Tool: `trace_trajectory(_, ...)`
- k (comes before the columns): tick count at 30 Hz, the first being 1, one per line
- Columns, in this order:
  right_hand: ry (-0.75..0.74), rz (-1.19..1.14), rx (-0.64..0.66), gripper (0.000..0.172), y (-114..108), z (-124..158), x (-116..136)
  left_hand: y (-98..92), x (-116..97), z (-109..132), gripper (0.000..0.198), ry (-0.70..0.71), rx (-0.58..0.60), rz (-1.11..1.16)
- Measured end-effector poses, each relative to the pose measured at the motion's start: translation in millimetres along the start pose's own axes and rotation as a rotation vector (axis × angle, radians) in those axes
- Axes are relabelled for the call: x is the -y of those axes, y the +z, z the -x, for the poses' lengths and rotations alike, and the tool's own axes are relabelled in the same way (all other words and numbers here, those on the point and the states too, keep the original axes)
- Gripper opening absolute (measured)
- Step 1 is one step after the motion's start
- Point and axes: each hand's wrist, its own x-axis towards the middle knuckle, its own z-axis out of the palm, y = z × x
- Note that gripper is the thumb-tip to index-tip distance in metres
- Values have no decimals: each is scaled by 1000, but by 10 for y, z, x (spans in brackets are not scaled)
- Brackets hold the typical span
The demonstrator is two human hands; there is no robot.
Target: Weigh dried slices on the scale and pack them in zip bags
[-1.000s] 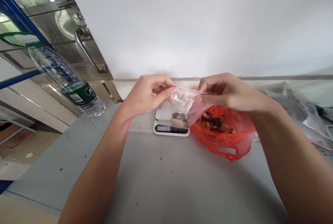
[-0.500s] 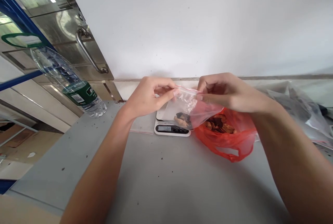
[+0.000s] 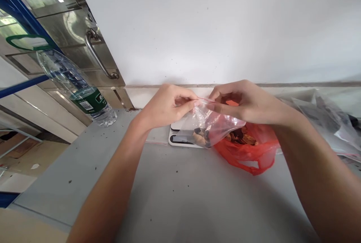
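Note:
Between my two hands hangs a clear zip-lock bag [image 3: 201, 120] with a red line along its top edge. Brown dried pieces [image 3: 200, 137] lie at its bottom. My left hand [image 3: 173, 104] pinches the top edge on one side, and my right hand [image 3: 239, 100] pinches it on the other, thumb against fingers. Behind and under the bag is a white digital scale [image 3: 172, 139], its display partly covered by the bag. Just right of it a red plastic bag [image 3: 254, 160] stands open, holding more brown dried pieces [image 3: 244, 137].
A large water bottle [image 3: 90, 100] with a green label and handle stands at the left of the grey table [image 3: 169, 205]. Clear plastic bags [image 3: 329, 119] lie at the right by the wall. A flat clear bag [image 3: 156, 137] lies left of the scale.
My hands have drawn closer together along the zip-lock bag's top edge, the left one moving right. The bag now hangs over more of the scale's display.

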Motion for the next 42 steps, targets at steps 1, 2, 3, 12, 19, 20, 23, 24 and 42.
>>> trace_trajectory(1, -19, 5, -4, 27, 11, -7, 1, -3, -6, 2, 27, -6, 2, -5)
trace_trajectory(2, -50, 10, -9, 26, 23, -15, -1, -5, -12, 4, 27, -11, 7, -10)
trace_trajectory(3, -85, 15, -15, 24, 33, -23, -4, -5, -16, 6, 27, -15, 14, -16)
trace_trajectory(12, -22, 11, -28, 26, 21, -27, -25, -49, 7, 20, 28, -7, -11, -89)
trace_trajectory(19, -52, 21, -43, 25, 1, -17, -64, -112, 35, 35, 31, -17, -26, -104)
trace_trajectory(20, -30, 2, -28, 27, -9, -10, -60, -128, 40, 40, 30, -17, -38, -104)
trace_trajectory(23, 25, -23, 28, 30, -61, 24, -58, -189, 58, 58, 25, -27, -75, -82)
trace_trajectory(24, 27, -23, 30, 31, -81, 37, -65, -204, 64, 63, 25, -31, -80, -69)
trace_trajectory(42, 116, -42, 32, 40, -396, 280, -16, -57, 258, 7, 18, -119, 129, 195)
